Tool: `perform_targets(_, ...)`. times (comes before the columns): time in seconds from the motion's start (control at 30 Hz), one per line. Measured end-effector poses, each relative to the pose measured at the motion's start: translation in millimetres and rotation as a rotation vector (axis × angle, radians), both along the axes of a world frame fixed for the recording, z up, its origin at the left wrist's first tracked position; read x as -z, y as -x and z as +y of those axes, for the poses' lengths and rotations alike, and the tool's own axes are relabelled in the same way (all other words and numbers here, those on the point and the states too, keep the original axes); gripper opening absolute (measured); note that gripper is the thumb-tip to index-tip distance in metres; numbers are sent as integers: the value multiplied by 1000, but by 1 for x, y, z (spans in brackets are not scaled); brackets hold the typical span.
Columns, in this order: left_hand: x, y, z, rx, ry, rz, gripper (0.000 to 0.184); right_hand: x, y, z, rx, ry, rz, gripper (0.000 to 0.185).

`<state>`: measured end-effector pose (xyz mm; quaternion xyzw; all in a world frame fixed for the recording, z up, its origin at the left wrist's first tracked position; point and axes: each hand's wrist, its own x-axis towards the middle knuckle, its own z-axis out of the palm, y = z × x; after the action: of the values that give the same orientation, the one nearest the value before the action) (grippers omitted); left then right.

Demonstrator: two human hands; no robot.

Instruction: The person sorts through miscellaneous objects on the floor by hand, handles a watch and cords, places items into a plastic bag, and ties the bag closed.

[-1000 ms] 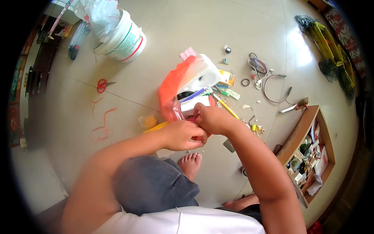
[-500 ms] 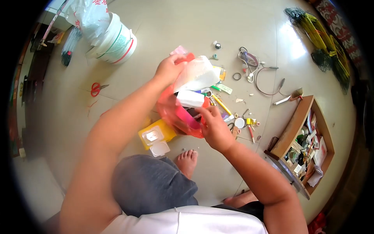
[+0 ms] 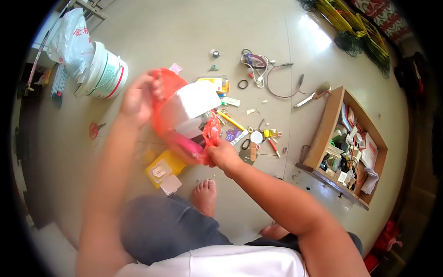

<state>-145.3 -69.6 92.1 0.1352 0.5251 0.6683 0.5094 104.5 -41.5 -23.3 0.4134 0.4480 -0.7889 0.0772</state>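
Note:
A red plastic bag [image 3: 170, 82] hangs open-mouthed between my two hands, above the floor. Inside sit a large white box-like thing [image 3: 196, 99], a smaller white piece below it and something bright pink [image 3: 187, 144]. My left hand [image 3: 139, 99], blurred, has its fingers curled at the bag's left rim. Bunched red plastic rises from the closed fist of my right hand [image 3: 224, 156] at the bag's right side. Just beneath the bag lies a yellow wipes pack [image 3: 154, 177] with its white lid flipped up.
Small items lie scattered right of the bag, among them a yellow pen [image 3: 230, 120], a black ring [image 3: 242, 84] and cables [image 3: 260, 74]. A full wooden drawer [image 3: 318, 147] stands at right. At left are a white bucket [image 3: 104, 76] and red scissors [image 3: 94, 130].
The bag and both hands have shifted left in view. My left hand has moved down along the rim, and the bag's right edge is now gathered up in my right hand.

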Motion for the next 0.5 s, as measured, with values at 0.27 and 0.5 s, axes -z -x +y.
perform_targets(0.27,-85,-12,10,121,-250,-87,29,-95,-37,116,539,-173,260,24)
perform_targets(0.5,-72,-45,91,300,-168,80,36,-133,-101,271,503,-696,122,14)
